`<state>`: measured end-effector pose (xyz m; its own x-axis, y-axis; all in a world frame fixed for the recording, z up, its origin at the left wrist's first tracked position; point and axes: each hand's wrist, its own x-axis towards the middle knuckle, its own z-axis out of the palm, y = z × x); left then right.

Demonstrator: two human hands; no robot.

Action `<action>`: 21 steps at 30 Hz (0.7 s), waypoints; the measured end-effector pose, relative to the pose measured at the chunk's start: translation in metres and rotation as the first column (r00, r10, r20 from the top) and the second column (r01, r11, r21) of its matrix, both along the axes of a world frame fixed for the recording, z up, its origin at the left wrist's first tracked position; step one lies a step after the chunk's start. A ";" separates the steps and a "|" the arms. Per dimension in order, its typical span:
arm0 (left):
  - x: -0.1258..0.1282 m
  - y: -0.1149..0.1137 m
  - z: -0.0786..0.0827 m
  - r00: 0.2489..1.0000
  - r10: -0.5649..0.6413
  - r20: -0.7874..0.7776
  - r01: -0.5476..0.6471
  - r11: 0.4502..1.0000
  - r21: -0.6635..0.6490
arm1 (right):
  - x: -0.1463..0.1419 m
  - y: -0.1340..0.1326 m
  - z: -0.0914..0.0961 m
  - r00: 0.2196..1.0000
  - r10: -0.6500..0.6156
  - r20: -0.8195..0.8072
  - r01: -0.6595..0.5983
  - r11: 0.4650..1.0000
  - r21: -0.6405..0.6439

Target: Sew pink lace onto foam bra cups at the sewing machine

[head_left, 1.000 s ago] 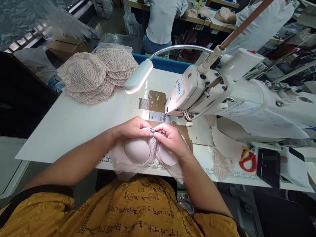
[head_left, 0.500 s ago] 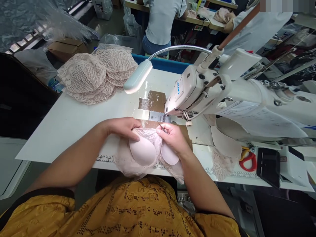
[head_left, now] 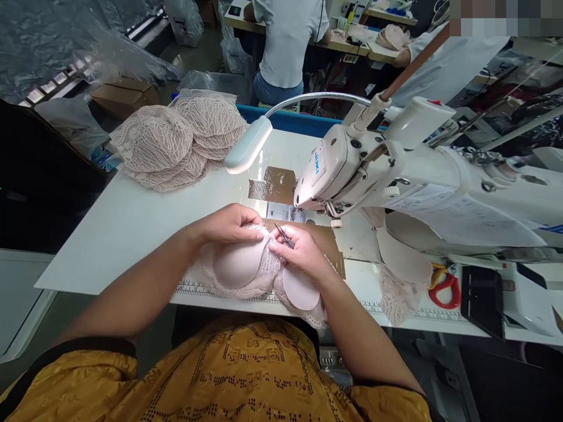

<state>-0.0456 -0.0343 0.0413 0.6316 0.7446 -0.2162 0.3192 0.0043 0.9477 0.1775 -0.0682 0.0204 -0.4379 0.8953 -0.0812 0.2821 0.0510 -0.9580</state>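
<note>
A pale pink lace bra with moulded cups lies over the table's front edge, gathered up at its middle. My left hand is closed on its upper lace edge, thumb on top. Close beside it, my right hand pinches the lace near the centre. Small pointed metal thread snips stick out of my right hand, tips toward the upper left; their rear part is hidden by the fingers. Just beyond both hands is the needle area of a white sewing machine.
A heap of lace cups sits at the table's back left. A lamp hangs over the work. To the right lie another lace piece, red-handled scissors and a black phone-like device. Beyond, a person sits facing away.
My left hand has slid right along the bra's edge, up to my right hand. The bra's middle is now bunched between them, and the snips show more clearly.
</note>
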 end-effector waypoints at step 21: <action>0.017 -0.009 -0.005 0.976 0.166 0.138 -0.118 0.947 -0.299 | 0.012 -0.001 -0.010 0.981 -0.079 -0.177 0.074 0.997 -0.036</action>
